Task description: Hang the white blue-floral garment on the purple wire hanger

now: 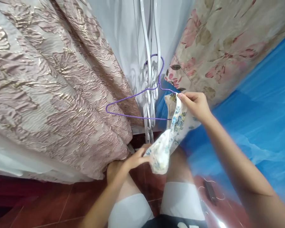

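Note:
A purple clothes hanger (130, 97) hangs by its hook among white metal bars in the middle of the view. Over its right end lies a light garment (178, 123) with blue and yellow flowers and a white edge. My right hand (196, 103) pinches that white edge at the hanger's right shoulder, thumb on top. Lower down, my left hand (139, 156) grips another part of the garment, which bunches and droops beside the fingers. The left side of the hanger is bare. What kind of garment it is cannot be made out.
Pink and gold brocade fabric (68, 79) hangs on the left. At the right hang a beige flowered cloth (218, 41) and a blue cloth (258, 126). White scrolled metalwork (148, 72) stands between. Below are red floor tiles (59, 202) and a dark adapter (210, 191) with a cable.

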Motion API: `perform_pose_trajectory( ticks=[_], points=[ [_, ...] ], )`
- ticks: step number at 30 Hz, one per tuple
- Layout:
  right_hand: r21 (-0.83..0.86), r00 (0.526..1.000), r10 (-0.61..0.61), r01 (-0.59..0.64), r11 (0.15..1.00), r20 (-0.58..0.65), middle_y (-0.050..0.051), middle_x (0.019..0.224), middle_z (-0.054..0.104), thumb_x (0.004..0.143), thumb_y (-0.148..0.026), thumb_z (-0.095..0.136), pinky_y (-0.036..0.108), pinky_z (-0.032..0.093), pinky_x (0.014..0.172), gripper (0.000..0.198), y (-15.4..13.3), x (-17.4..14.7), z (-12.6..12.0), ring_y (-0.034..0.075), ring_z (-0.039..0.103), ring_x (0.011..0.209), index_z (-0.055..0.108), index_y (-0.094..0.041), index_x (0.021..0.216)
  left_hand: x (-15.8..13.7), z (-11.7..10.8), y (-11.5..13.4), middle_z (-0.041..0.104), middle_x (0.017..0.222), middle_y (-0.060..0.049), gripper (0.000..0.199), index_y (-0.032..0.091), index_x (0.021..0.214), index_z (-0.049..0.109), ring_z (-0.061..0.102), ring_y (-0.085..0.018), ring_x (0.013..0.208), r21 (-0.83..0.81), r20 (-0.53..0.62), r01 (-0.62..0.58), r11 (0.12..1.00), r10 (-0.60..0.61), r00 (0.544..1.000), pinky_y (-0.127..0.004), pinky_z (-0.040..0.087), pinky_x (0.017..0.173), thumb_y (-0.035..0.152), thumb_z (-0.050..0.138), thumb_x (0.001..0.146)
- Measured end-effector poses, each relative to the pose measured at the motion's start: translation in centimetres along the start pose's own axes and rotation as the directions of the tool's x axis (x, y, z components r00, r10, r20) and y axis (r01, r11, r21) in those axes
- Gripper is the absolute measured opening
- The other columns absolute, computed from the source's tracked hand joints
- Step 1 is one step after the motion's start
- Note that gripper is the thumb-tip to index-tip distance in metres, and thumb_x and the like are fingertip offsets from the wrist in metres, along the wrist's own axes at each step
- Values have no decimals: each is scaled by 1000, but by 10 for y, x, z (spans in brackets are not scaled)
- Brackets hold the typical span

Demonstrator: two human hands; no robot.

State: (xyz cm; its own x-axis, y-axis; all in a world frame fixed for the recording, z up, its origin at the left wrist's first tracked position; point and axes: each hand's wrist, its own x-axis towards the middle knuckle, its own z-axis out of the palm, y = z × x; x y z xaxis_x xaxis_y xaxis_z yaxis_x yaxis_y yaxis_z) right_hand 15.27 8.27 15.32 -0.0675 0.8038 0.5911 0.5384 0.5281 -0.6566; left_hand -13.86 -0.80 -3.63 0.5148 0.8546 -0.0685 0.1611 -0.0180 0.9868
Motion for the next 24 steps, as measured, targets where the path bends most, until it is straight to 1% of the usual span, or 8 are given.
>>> perform_pose_trajectory(
  ticks=[3, 6, 11, 14, 16, 18, 20, 24],
  points=[
    [-16, 999, -10, 11, 1000, 33, -3, 58, 33, 91, -61, 64, 28, 20, 54, 56, 1, 5, -5, 11, 30, 57, 47, -19, 58, -16, -58, 15, 64, 112, -9, 23, 19, 94, 68, 59, -27, 112, 308, -216, -131, 942, 204, 955, -40, 47, 104, 37, 71, 81],
    [-13, 999, -2, 3, 1000, 51, -3, 57, 30, 89, -64, 63, 28, 20, 53, 59, 2, 6, -5, 11, 28, 57, 44, -19, 56, -19, -112, 44, 59, 93, -4, 5, 20, 88, 58, 58, -22, 96, 563, -482, -38, 826, 366, 796, -35, 48, 91, 22, 55, 85],
    [6, 999, 8, -9, 1000, 49, -3, 58, 26, 86, -72, 62, 28, 18, 54, 64, 1, 3, -1, 11, 25, 58, 38, -20, 56, -5, -171, 114, 56, 91, -1, 15, 18, 93, 54, 53, -18, 91, 781, -557, 135, 610, 582, 593, -30, 43, 82, 6, 45, 89],
    [17, 997, 17, -18, 1000, 70, -3, 59, 26, 86, -71, 62, 28, 18, 54, 65, -2, 2, -1, 10, 25, 58, 36, -20, 56, 21, -184, 156, 55, 93, 1, 16, 14, 99, 56, 52, -13, 92, 798, -550, 101, 594, 651, 523, -26, 44, 87, 3, 49, 89],
    [10, 997, 24, -25, 1000, 73, -4, 58, 26, 87, -71, 61, 28, 17, 54, 65, -4, 1, -1, 10, 25, 57, 35, -20, 56, 42, -181, 180, 58, 102, 0, 25, 11, 111, 55, 54, -12, 98, 728, -567, -16, 685, 615, 547, -24, 46, 90, 3, 50, 89],
    [-3, 998, 28, -28, 1000, 60, -3, 57, 30, 90, -73, 56, 28, 19, 54, 65, -5, -3, -2, 11, 27, 56, 37, -20, 57, 57, -170, 198, 56, 129, -6, 45, 10, 133, 44, 56, -13, 113, 621, -524, -174, 764, 570, 633, -24, 48, 94, 5, 53, 89],
    [-10, 999, 18, -17, 1000, 39, -1, 60, 43, 92, -74, 50, 27, 26, 55, 62, -1, -11, -4, 13, 38, 59, 48, -20, 61, 63, -155, 208, 46, 150, -10, 58, 13, 145, 37, 55, -18, 126, 587, -442, -261, 767, 573, 690, -29, 49, 101, 9, 57, 90],
    [-23, 1000, 22, -22, 1000, 4, 3, 80, 65, 91, -68, 58, 27, 40, 64, 50, 19, -41, -12, 19, 56, 73, 69, -19, 90, 53, -133, 195, 70, 118, -8, 22, 15, 114, 68, 66, -22, 107, 778, -362, -144, 611, 623, 694, -37, 51, 100, 23, 59, 96]
  ],
)
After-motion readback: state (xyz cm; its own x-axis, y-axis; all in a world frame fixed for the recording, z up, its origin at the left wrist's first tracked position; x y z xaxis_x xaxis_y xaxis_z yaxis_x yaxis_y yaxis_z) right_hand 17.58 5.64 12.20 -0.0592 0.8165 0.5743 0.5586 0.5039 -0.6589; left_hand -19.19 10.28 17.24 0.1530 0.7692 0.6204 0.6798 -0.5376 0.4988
